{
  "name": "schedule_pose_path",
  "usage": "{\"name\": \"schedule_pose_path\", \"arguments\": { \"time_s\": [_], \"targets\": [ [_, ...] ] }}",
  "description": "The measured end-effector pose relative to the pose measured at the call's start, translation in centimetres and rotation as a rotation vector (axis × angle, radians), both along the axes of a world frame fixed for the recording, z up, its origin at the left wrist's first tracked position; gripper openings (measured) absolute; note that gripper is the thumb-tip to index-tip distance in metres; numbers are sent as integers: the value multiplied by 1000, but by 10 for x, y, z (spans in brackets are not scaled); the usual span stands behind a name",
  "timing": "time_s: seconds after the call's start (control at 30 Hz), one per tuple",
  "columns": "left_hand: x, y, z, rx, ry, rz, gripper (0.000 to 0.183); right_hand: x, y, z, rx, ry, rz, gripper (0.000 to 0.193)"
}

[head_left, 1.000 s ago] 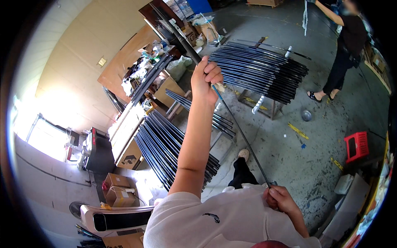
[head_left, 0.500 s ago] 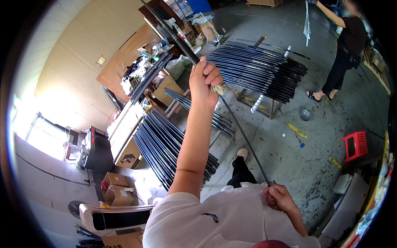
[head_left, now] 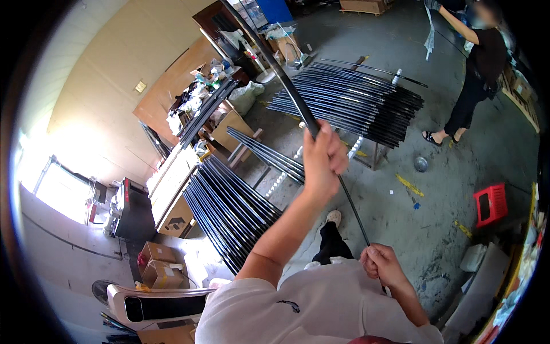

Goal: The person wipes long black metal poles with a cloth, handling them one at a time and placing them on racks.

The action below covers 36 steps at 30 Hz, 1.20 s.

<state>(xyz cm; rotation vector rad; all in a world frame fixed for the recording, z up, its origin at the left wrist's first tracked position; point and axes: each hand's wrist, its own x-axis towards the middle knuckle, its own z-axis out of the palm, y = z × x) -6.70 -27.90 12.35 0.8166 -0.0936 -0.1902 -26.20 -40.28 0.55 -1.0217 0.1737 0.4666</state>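
A long black pole (head_left: 298, 103) runs slantwise from the top of the view down to my waist. Its upper part is thick and glossy; the stretch below is a thin dark rod (head_left: 354, 209). My left hand (head_left: 322, 160), arm reaching forward, is wrapped round the pole where the thick part ends. Close to my body, my right hand (head_left: 382, 266) is closed on the thin rod, and a short end shows beneath it. Beyond my left hand, many similar black poles (head_left: 349, 100) lie side by side on a stand. More black poles (head_left: 229, 212) lie to the left of my arm.
A smaller bundle of poles (head_left: 269, 152) rests between the two groups. At right stand another person (head_left: 484, 63) and a red plastic stool (head_left: 491, 204); a metal bowl (head_left: 421, 164) sits on the floor. Cardboard boxes (head_left: 163, 272) are at lower left, near a black machine (head_left: 134, 212).
My left hand has come down and rightward, nearer to my right hand, with less thin rod between them. The pole has shifted right. A pale scrap beside my left hand no longer shows.
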Motion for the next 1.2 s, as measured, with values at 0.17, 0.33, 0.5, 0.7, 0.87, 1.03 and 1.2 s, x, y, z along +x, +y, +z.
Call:
{"name": "schedule_pose_path", "arguments": {
  "time_s": [0.17, 0.33, 0.5, 0.7, 0.87, 1.03, 1.2],
  "targets": [
    [-21, -3, -32, -39, 10, 26, 8, 10, 5, 2, 10, 5, 21, 31],
    [-10, 11, -47, -71, 51, 5, 10, 21, 11, 5, 9, 22, 64, 28],
    [10, 28, -29, -69, 92, 66, 10, 31, 14, 15, 8, -19, 102, 25],
    [49, 72, 6, -30, -96, 173, 13, 1, 1, -12, -228, -50, 66, 20],
    [66, 100, 6, -27, -174, 106, 13, -21, 4, -27, -378, -22, 20, 19],
    [64, 92, -14, -158, -37, 112, 21, -9, 19, -13, -400, -27, 34, 19],
    [54, 99, -26, -204, -11, 146, 20, -1, 27, 8, -260, 44, 86, 19]
  ]
}}
